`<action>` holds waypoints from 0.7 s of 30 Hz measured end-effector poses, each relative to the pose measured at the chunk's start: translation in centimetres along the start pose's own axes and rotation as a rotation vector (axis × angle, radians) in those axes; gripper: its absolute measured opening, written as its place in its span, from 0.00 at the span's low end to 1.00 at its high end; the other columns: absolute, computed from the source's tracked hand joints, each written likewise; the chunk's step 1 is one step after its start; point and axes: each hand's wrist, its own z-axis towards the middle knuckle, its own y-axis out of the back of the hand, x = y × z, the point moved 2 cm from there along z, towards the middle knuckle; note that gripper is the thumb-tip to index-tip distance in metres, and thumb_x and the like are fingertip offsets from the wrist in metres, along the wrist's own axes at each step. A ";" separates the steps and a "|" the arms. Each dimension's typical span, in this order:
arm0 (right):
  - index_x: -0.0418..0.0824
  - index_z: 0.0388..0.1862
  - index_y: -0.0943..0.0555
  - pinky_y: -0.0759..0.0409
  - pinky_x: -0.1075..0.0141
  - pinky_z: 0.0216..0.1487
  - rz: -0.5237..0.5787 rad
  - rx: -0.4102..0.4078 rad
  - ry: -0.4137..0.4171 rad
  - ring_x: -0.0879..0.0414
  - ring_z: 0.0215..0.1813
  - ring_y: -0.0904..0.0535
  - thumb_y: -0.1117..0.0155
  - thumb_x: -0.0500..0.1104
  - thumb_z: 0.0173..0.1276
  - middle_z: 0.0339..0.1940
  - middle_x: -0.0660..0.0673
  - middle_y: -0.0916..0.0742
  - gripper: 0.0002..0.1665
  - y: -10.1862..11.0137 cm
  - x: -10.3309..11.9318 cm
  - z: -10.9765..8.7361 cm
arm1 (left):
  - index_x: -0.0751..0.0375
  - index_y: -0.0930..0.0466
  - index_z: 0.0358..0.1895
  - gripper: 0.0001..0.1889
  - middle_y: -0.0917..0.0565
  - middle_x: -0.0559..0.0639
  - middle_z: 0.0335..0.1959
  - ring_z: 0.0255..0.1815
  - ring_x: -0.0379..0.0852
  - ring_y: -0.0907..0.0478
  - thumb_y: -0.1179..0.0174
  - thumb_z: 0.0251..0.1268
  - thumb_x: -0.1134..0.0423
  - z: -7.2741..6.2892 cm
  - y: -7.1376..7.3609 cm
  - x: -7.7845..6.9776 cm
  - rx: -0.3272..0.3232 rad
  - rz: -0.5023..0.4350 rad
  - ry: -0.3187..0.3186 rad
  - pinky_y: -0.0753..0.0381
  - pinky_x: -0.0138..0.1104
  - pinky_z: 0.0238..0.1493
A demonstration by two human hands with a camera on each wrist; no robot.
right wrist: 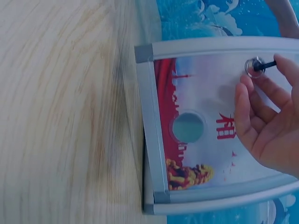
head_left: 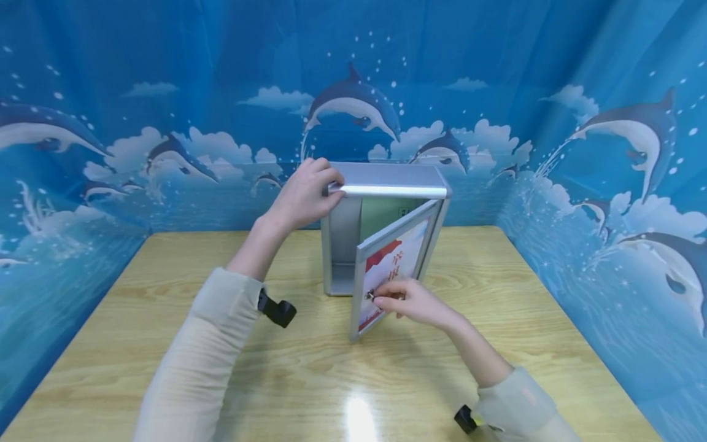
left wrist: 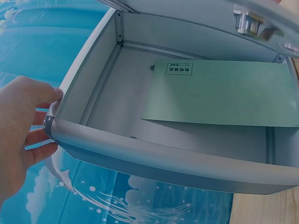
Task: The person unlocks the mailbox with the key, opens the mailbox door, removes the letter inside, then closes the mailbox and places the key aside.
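Note:
A silver metal box (head_left: 389, 175) stands upright on the table, its framed front door (head_left: 409, 245) swung part way out. My left hand (head_left: 306, 193) grips the box's top left corner, with the thumb at the front edge and fingers round the side. Low on the door, my right hand (head_left: 414, 301) pinches a small key (right wrist: 268, 65) at the round metal lock (right wrist: 253, 67). Inside lies a green paper sheet or envelope (left wrist: 224, 95) bearing a small printed label. The back of the lock (left wrist: 247, 23) shows on the door's inner side.
The wooden table (head_left: 265, 380) extends around the box. A blue curtain (head_left: 221, 61) with dolphins hangs behind and at both sides. The door has a round window (right wrist: 188, 128) and red printed characters (right wrist: 226, 126).

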 end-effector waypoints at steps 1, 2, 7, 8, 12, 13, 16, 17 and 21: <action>0.32 0.46 0.20 0.21 0.55 0.32 0.013 0.014 -0.004 0.57 0.32 0.24 0.43 0.43 0.68 0.37 0.41 0.17 0.16 0.1 -0.1 -0.2 | 0.61 0.19 0.42 0.09 0.23 0.52 0.39 0.41 0.49 0.33 0.42 0.63 0.62 0.0 0.0 0.0 0.000 -0.001 -0.002 0.32 0.40 0.44; 0.32 0.46 0.20 0.21 0.54 0.32 0.022 0.028 -0.004 0.58 0.32 0.24 0.44 0.42 0.68 0.37 0.39 0.17 0.15 0.2 -0.3 -0.3 | 0.61 0.19 0.42 0.09 0.23 0.52 0.39 0.41 0.49 0.33 0.42 0.63 0.62 0.0 0.0 0.0 -0.001 -0.002 -0.004 0.32 0.40 0.44; 0.30 0.45 0.21 0.21 0.59 0.33 0.058 0.092 -0.004 0.56 0.32 0.23 0.45 0.40 0.69 0.33 0.35 0.18 0.14 0.7 -0.9 -1.1 | 0.62 0.19 0.43 0.09 0.23 0.53 0.39 0.40 0.49 0.33 0.43 0.64 0.62 0.0 -0.1 0.0 -0.004 -0.008 -0.011 0.32 0.40 0.44; 0.30 0.44 0.21 0.21 0.60 0.34 0.064 0.104 -0.012 0.54 0.32 0.22 0.45 0.41 0.69 0.33 0.36 0.18 0.14 0.8 -1.0 -1.3 | 0.62 0.19 0.43 0.09 0.24 0.53 0.39 0.40 0.49 0.33 0.43 0.64 0.62 0.0 -0.1 0.0 -0.004 -0.010 -0.011 0.32 0.40 0.44; 0.29 0.44 0.22 0.21 0.56 0.37 0.105 0.149 -0.020 0.46 0.36 0.22 0.46 0.41 0.70 0.33 0.40 0.18 0.15 1.2 -1.2 -2.0 | 0.62 0.19 0.43 0.09 0.24 0.53 0.39 0.40 0.49 0.33 0.43 0.64 0.62 0.0 -0.1 0.0 -0.004 -0.011 -0.009 0.33 0.40 0.43; 0.29 0.44 0.23 0.21 0.55 0.38 0.123 0.161 -0.017 0.45 0.36 0.22 0.47 0.41 0.70 0.32 0.41 0.18 0.15 1.2 -1.3 -2.1 | 0.62 0.19 0.43 0.09 0.24 0.53 0.39 0.40 0.49 0.33 0.43 0.64 0.62 0.0 -0.1 0.0 -0.003 -0.011 -0.006 0.33 0.40 0.43; 0.26 0.43 0.24 0.21 0.54 0.39 0.189 0.191 -0.001 0.47 0.37 0.21 0.48 0.40 0.71 0.33 0.41 0.18 0.15 1.4 -1.5 -2.5 | 0.62 0.19 0.43 0.09 0.24 0.53 0.39 0.40 0.49 0.33 0.43 0.64 0.62 0.0 -0.1 0.0 -0.002 -0.009 -0.001 0.33 0.40 0.43; 0.25 0.43 0.25 0.21 0.54 0.39 0.206 0.198 0.005 0.48 0.37 0.21 0.48 0.39 0.71 0.33 0.40 0.18 0.15 1.4 -1.6 -2.6 | 0.62 0.19 0.43 0.09 0.24 0.53 0.39 0.40 0.49 0.33 0.43 0.64 0.62 0.0 -0.1 0.0 -0.002 -0.009 0.000 0.33 0.40 0.43; 0.22 0.44 0.26 0.20 0.56 0.38 0.258 0.226 0.028 0.49 0.36 0.20 0.49 0.38 0.71 0.34 0.37 0.18 0.16 1.9 -1.6 -3.2 | 0.62 0.19 0.43 0.09 0.24 0.53 0.39 0.40 0.49 0.33 0.43 0.64 0.62 0.0 0.0 0.1 -0.001 -0.009 0.006 0.33 0.40 0.43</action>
